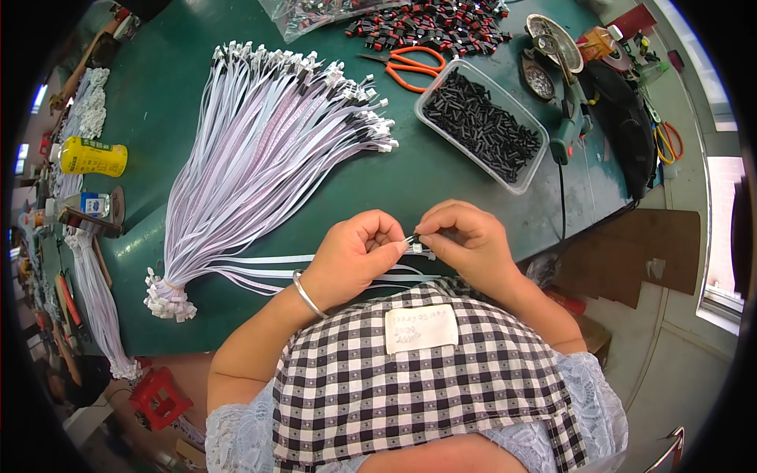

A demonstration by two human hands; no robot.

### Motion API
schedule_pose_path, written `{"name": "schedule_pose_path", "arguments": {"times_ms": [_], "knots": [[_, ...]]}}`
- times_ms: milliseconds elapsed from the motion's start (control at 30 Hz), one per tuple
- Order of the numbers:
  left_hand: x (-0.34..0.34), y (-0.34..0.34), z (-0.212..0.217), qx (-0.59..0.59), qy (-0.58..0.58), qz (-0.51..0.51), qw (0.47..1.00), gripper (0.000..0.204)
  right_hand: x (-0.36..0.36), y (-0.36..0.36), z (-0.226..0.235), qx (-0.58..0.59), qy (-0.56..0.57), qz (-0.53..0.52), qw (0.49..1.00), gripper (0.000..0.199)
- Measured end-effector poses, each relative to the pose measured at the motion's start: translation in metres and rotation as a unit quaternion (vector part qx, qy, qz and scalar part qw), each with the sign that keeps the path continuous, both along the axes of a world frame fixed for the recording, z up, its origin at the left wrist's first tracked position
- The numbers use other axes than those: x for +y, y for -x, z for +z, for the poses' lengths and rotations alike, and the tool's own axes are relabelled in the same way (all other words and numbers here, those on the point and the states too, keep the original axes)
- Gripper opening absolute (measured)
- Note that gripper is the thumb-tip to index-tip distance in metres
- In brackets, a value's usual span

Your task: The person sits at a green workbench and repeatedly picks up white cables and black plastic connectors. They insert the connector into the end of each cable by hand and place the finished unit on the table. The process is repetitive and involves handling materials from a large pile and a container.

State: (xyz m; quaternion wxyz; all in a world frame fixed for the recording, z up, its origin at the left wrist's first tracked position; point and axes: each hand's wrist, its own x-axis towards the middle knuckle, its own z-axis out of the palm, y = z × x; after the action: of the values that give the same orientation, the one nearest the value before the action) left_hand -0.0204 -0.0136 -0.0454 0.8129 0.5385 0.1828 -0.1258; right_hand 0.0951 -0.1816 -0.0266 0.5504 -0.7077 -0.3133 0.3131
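Observation:
Close to the table's front edge, both my hands meet at the end of a thin white cable. My left hand (359, 254) is closed, thumb and forefinger pinching the cable near its white connector (417, 248). Against it, my right hand (465, 240) pinches a small black sleeve (412, 238) at the wires; the fingertips partly hide it. Flat white cables (276, 259) run leftward beneath my left hand toward a large fanned bundle of white cables (260, 158). Ahead of my right hand stands a clear plastic box (516, 188) holding many short black tubes (481, 122).
Orange-handled scissors (416, 68) lie beyond the box, near a heap of red-and-black parts (434, 30). A green-handled tool with a cord (569, 132) stands at the right. A yellow bottle (96, 158) and more cable bundles (96, 292) lie left.

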Motion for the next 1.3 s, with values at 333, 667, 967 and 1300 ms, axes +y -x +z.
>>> {"name": "schedule_pose_path", "arguments": {"times_ms": [333,667,967,1300], "knots": [[-0.001,-0.001,0.0,0.003,-0.056,-0.02,0.998,0.01,0.002,0.0,0.003,-0.127,0.017,0.049,0.991,0.014],[0.01,0.001,0.01,-0.097,-0.223,-0.089,0.966,0.036,-0.001,-0.002,0.005,-0.089,0.046,0.072,0.992,0.013],[0.001,0.001,0.012,-0.092,-0.268,0.014,0.959,0.043,0.004,0.0,0.012,-0.309,0.059,0.1,0.944,0.015],[-0.001,0.003,0.007,-0.134,-0.29,0.046,0.946,0.036,0.007,0.003,0.01,-0.285,0.038,0.091,0.953,0.013]]}}
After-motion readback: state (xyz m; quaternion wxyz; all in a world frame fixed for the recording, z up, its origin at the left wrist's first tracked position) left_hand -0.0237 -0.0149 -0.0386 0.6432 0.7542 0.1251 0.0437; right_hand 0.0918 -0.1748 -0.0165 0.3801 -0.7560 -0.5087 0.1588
